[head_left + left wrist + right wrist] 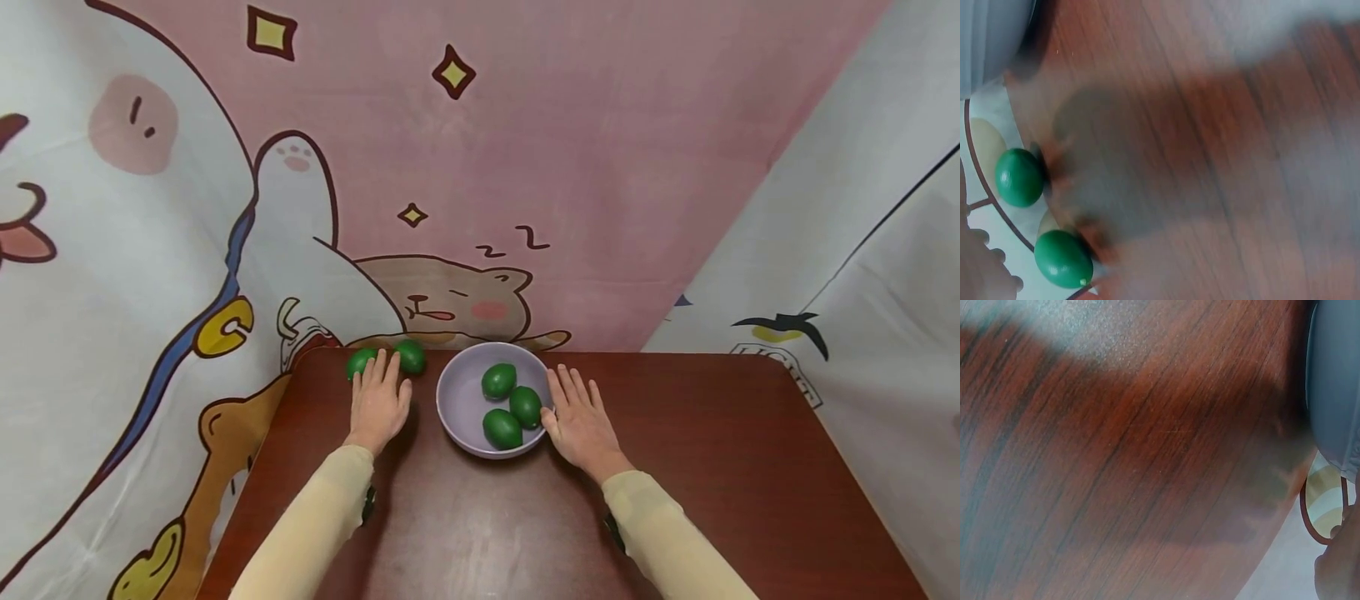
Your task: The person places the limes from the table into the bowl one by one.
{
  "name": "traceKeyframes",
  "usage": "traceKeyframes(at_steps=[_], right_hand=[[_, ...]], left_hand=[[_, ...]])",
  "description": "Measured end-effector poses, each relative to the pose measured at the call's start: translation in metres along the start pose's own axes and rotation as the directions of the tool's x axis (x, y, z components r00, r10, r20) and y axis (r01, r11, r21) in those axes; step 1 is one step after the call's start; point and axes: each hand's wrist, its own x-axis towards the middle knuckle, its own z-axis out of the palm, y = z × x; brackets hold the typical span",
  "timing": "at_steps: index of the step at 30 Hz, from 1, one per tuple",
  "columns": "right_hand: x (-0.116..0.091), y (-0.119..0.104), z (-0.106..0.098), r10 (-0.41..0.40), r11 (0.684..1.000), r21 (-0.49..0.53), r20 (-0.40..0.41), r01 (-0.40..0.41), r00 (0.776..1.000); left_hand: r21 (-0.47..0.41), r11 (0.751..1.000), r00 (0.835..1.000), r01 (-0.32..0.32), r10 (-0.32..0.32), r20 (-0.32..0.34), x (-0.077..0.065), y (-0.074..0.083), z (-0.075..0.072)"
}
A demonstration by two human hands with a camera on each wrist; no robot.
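A light purple bowl point(465, 433) stands near the table's back edge with three green limes in it, one of them a lime point(502, 429) at the front. My left hand point(379, 408) is left of the bowl, fingers straight and pointing at two more limes. Of these, one lime point(411, 357) lies right of the fingertips and the other lime point(362, 362) is partly behind them; both also show in the left wrist view. To the bowl's right, my right hand point(583, 423) has its fingers extended, close to the rim; whether it touches the rim I cannot tell.
The dark red-brown wooden table point(480, 525) ends just behind the bowl and the loose limes. Behind it hangs a pink and white cloth point(600, 167) printed with cartoon animals, which also covers both sides.
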Motion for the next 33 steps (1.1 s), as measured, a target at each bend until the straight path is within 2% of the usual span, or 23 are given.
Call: traceKeyframes(at_steps=[7, 13, 22, 33], right_hand=[[0.000, 0.000, 0.000, 0.002, 1.000, -0.001, 0.000, -0.002, 1.000], [-0.001, 0.000, 0.000, 0.002, 1.000, 0.001, 0.013, -0.002, 1.000], [0.000, -0.001, 0.002, -0.003, 1.000, 0.004, -0.012, 0.003, 1.000], [0.001, 0.001, 0.004, 0.001, 1.000, -0.017, -0.015, -0.001, 1.000]], left_hand=[[0.032, 0.999, 0.999, 0.020, -0.021, 0.029, 0.005, -0.010, -0.011], [0.046, 0.999, 0.998, 0.023, -0.025, 0.054, 0.010, -0.020, -0.015], [0.051, 0.998, 0.996, 0.034, -0.038, 0.075, 0.016, -0.035, -0.022], [0.051, 0.998, 0.996, 0.033, -0.037, 0.084, 0.017, -0.053, -0.018]])
